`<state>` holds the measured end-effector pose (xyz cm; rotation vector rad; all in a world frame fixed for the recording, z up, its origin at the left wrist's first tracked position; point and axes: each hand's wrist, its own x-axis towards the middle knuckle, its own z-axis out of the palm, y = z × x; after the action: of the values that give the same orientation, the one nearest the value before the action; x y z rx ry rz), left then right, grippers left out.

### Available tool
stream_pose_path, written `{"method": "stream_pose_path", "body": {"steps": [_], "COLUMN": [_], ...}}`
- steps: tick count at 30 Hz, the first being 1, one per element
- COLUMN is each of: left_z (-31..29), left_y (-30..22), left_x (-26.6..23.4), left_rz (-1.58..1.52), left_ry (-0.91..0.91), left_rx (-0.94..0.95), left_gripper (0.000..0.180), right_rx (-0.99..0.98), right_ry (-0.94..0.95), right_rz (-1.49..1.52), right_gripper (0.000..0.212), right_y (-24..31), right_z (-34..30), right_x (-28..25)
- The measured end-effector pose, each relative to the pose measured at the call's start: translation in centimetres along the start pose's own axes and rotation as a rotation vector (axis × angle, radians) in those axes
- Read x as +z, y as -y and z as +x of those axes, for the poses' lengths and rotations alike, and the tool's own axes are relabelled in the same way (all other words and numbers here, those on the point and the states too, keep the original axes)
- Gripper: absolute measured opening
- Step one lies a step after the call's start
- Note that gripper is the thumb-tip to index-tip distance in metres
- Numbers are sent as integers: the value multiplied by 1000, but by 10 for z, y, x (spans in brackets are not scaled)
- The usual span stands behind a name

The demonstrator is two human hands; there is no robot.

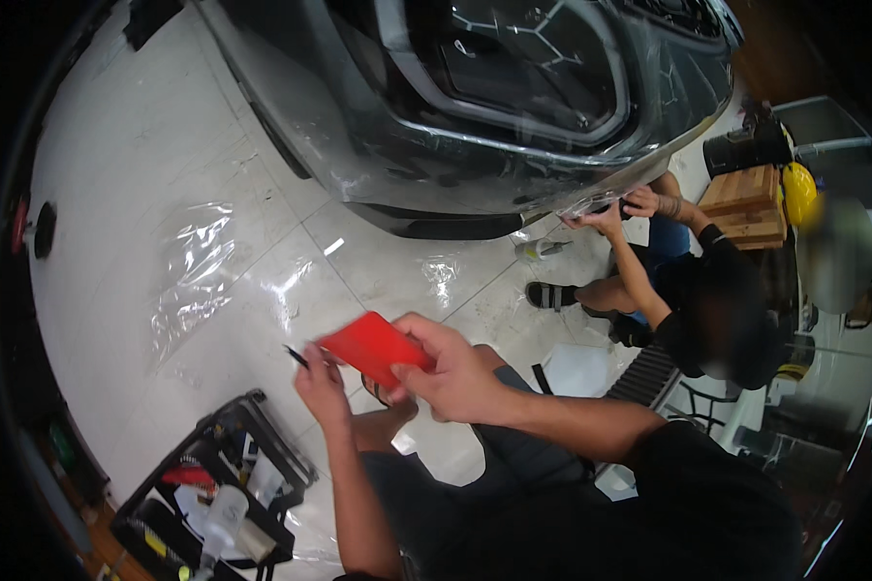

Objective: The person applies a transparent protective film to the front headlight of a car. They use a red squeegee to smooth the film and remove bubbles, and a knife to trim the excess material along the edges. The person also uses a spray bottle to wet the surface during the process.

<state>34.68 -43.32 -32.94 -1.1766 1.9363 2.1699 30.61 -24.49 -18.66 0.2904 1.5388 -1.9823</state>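
My right hand (455, 376) is closed around a flat red squeegee-like card (370, 347), its thumb on the near face. Close beside the card's left end, my left hand (324, 389) pinches a thin black pen-like tool (297, 356); its exact kind is too small to tell. Both hands are above my lap, in front of the dark grey car's front end (329, 116). Clear film (591, 198) hangs along the bumper's lower edge at the right, where a co-worker's hands (610, 218) touch it.
A black tool bag (213, 484) with bottles and tools stands at the lower left. Clear film (194, 276) lies on the tiled floor. The co-worker (717, 300) crouches at the right, near a spray bottle (541, 250) and a wooden box (744, 205).
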Motion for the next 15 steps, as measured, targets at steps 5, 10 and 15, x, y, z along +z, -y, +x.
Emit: {"method": "stream_pose_path", "body": {"steps": [5,10,15], "left_z": [43,103,128], "left_y": [-69,-52,-44], "left_x": [23,47,124], "left_rz": [-603,-745,-1042], "left_ry": [104,300,682], "left_rx": [878,1151,654], "left_gripper": [38,40,41], "right_rx": [-1296,-1087,-1604], "right_ry": [102,76,28], "right_rz": [-482,-544,-739], "right_gripper": [40,43,41], "right_y": [-12,-111,-80], "right_z": [46,122,133], "right_x": [-51,-77,-115]}}
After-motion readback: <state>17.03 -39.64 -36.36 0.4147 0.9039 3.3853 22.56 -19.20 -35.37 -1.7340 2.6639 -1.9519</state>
